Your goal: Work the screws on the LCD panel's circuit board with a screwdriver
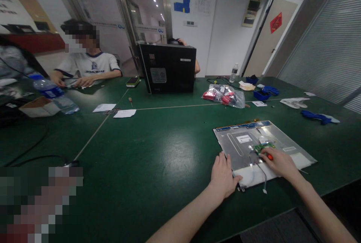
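A flat metal-backed display panel (239, 149) lies on the green table in front of me. My left hand (222, 175) rests against its near left edge, fingers stretched out and the thumb by the white strip. Over the panel's middle, my right hand (278, 162) is closed around what looks like an orange-handled screwdriver (270, 157); its tip is hidden by my fingers. Just beyond those fingers sits a small green circuit board (263, 146) on the panel. A thin grey cable (264, 179) runs from there over the near edge, ending in a white connector.
Beyond the panel lie a plastic bag of red items (224, 95), blue gloves (266, 91) and another blue glove (316, 117). A black computer case (169, 68) stands at the far side. Papers (125, 113) and a large water bottle (55, 93) are to the left, near a seated person (90, 64).
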### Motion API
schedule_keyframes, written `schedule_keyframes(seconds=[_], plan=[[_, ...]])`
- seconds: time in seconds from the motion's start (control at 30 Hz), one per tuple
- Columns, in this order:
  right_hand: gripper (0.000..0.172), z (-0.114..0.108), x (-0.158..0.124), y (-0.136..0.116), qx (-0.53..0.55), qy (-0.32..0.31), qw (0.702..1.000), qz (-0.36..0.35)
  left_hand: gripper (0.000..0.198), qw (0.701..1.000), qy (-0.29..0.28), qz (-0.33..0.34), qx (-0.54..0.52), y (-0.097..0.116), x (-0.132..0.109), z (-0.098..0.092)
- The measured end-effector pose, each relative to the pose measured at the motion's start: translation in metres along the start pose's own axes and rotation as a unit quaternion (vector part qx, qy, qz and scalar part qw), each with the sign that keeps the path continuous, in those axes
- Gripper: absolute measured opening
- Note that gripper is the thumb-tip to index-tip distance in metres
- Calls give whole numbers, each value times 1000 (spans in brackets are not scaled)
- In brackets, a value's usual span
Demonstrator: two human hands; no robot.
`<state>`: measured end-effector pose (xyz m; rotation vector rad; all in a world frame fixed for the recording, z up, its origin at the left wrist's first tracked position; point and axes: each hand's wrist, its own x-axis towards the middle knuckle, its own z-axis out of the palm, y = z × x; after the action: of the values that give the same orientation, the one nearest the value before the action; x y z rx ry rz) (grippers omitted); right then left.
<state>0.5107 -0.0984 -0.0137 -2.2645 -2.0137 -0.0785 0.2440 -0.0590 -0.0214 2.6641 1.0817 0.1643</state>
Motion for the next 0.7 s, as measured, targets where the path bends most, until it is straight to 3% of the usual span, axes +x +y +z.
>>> schedule_keyframes(seconds=[0.33,0.57,0.7], plan=[[35,4,-19,16,-14,-12,1000,-24,79,1000,12,9,5,3,11,6],[36,3,-20,17,-133,-16,987,-85,81,1000,-10,8,-17,4,14,5],[47,15,-24,25,-169,27,978,-119,81,999,-18,6,-29,5,13,0]])
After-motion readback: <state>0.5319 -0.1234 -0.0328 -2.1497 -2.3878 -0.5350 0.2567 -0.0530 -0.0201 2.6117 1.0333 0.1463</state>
